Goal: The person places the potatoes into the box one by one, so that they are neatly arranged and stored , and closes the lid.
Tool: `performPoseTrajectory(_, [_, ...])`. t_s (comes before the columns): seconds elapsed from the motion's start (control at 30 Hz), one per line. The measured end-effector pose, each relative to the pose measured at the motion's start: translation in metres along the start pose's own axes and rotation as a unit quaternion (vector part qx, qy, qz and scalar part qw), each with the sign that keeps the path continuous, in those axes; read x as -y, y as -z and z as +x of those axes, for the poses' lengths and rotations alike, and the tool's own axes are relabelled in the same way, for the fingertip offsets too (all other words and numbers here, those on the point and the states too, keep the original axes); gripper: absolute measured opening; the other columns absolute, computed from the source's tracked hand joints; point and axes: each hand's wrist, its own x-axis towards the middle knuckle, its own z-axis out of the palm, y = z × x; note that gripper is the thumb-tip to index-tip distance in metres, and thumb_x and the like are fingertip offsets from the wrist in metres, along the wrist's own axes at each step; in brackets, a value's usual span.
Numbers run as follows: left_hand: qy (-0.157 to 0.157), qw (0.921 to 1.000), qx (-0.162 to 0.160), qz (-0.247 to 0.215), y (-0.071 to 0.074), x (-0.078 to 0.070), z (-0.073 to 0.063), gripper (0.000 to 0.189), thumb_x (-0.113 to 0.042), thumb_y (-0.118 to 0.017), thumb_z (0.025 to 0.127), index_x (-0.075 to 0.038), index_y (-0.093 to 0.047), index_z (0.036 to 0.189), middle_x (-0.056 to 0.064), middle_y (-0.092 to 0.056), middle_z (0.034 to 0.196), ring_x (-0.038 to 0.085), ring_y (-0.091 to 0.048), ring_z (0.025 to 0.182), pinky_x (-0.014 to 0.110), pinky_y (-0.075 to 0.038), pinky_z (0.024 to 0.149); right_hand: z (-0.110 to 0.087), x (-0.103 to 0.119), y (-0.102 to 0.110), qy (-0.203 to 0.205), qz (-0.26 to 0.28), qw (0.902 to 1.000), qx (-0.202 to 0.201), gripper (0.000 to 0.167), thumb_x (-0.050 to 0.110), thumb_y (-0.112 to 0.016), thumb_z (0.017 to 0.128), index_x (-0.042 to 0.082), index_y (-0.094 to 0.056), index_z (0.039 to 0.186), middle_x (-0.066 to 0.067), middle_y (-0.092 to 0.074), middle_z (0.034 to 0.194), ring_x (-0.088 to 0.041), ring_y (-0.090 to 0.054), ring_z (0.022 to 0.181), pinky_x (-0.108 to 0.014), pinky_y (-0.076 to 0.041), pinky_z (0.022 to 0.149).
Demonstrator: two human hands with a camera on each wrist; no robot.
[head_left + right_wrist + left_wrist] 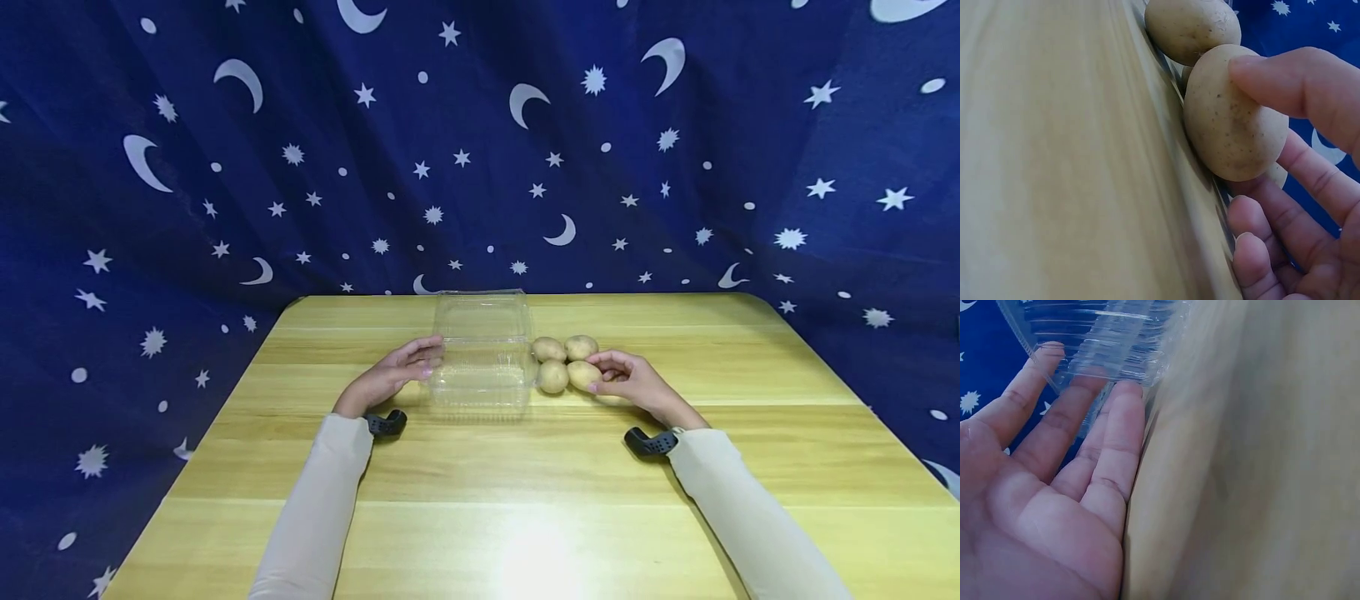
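Note:
A clear plastic clamshell box [483, 367] lies with its lid [482, 315] raised at the back of the table. My left hand [393, 372] is at the box's left side; in the left wrist view its fingers [1124, 425] are fairly straight, tips right at the ribbed plastic wall [1107, 337]. Several potatoes sit close together just right of the box. My right hand [633, 385] pinches the front right potato [583, 377] between thumb and fingers. In the right wrist view the thumb presses on this potato [1229, 119], and another potato [1194, 28] sits behind it.
Everything stands on a light wooden table [465, 500]. A dark blue curtain [480, 192] with moons and stars hangs behind the table's far edge. Each wrist wears a black camera band, such as the right one [651, 443].

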Motion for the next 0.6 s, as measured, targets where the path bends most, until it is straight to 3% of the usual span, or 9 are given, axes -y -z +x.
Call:
performPoseTrajectory(0.27, [0.008,0.9999,-0.011,-0.006,-0.0019,-0.0018,-0.0026,0.082,0.001,-0.066,0.099,0.006,-0.024,0.169,0.028,-0.025,0.174,0.049,-0.024,0.16,0.025,-0.046,0.113,-0.0016,-0.0003,-0.0007,-0.007,0.015,0.9999,-0.003,0.053,0.003,-0.081,0.094,-0.012,-0.061,0.14,-0.009,-0.065,0.112,-0.014,-0.058,0.096,-0.021,-0.051,0.08])
performPoseTrajectory(0.47, [0.006,0.9998,-0.014,0.012,-0.0033,-0.0026,-0.0026,0.087,-0.001,-0.071,0.097,0.004,-0.024,0.169,0.027,-0.025,0.174,0.047,-0.025,0.16,0.045,-0.031,0.128,-0.0036,-0.0011,-0.0008,-0.002,0.025,0.9996,-0.01,0.052,0.002,-0.08,0.095,-0.012,-0.06,0.141,-0.006,-0.066,0.114,-0.012,-0.057,0.098,-0.02,-0.052,0.083])
performPoseTrajectory(0.6, [0.003,0.9996,-0.023,0.015,-0.0037,-0.001,-0.0012,0.089,0.001,-0.072,0.094,0.005,-0.023,0.169,0.027,-0.024,0.175,0.047,-0.025,0.16,0.055,-0.023,0.131,-0.0044,-0.003,0.0002,0.005,0.042,0.999,-0.013,0.053,0.001,-0.077,0.096,-0.014,-0.058,0.143,0.0,-0.067,0.116,-0.011,-0.059,0.1,-0.019,-0.053,0.085])
